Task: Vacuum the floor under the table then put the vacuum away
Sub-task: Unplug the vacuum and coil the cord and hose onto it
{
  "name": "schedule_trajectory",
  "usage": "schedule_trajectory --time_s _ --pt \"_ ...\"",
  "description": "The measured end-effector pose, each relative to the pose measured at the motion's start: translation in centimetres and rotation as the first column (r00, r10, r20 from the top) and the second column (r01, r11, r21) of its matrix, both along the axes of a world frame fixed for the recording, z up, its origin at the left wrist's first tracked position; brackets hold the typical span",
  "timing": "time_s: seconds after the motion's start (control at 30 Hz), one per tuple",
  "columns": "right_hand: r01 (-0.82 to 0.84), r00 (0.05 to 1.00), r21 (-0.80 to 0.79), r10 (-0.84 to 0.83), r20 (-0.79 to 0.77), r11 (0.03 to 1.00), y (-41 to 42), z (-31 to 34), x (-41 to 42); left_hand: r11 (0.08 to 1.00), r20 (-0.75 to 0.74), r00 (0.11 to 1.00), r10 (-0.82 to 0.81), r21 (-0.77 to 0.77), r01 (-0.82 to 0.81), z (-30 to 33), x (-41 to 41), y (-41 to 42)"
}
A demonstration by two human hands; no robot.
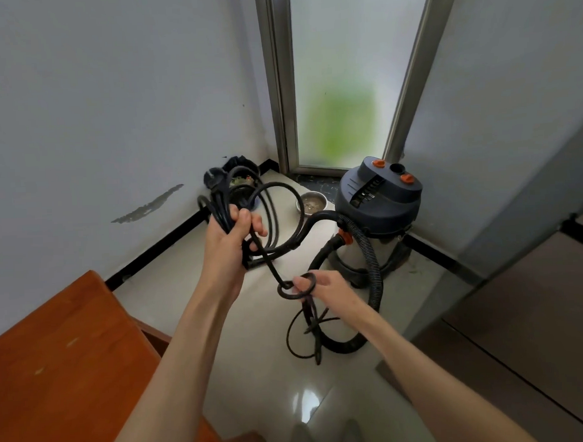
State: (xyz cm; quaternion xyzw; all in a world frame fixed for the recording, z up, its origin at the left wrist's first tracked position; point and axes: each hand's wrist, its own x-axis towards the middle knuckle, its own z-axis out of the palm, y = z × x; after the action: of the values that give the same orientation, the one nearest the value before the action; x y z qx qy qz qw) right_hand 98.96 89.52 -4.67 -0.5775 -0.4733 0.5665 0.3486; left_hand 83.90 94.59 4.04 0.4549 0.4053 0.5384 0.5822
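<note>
The canister vacuum (379, 214), dark blue on top with orange knobs and a steel drum, stands on the floor in the corner by the window. Its ribbed black hose (372, 267) curves down to the tiles. My left hand (233, 236) grips several coiled loops of the black power cord (276, 214), and the plug (212, 175) sticks up above my fist. My right hand (322, 286) pinches a small loop of the same cord lower down. More cord hangs from it to the floor.
A brown wooden table (63, 361) fills the lower left. A metal bowl (311, 203) and a dark bin with a bag (240, 176) sit in the corner by the wall. A frosted window (341, 86) is ahead, and a grey cabinet (533, 262) stands on the right.
</note>
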Motion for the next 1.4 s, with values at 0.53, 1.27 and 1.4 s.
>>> schedule_trajectory --time_s 0.53,1.27,1.4 --pt "0.36 0.926 0.13 -0.336 -0.172 0.924 -1.3 1.5 -1.7 0.998 -0.272 0.96 0.061 0.017 -0.058 -3.2 0.2 -2.3" --pt "0.284 0.773 -0.202 -0.348 -0.53 0.937 -1.6 1.6 0.0 0.982 -0.613 0.771 -0.172 -0.045 0.183 -5.4 1.0 -4.6" --pt "0.228 0.817 -0.199 -0.298 -0.493 0.953 -1.5 1.8 -0.3 0.991 -0.625 0.771 -0.127 -0.05 0.122 -6.3 2.0 -5.0"
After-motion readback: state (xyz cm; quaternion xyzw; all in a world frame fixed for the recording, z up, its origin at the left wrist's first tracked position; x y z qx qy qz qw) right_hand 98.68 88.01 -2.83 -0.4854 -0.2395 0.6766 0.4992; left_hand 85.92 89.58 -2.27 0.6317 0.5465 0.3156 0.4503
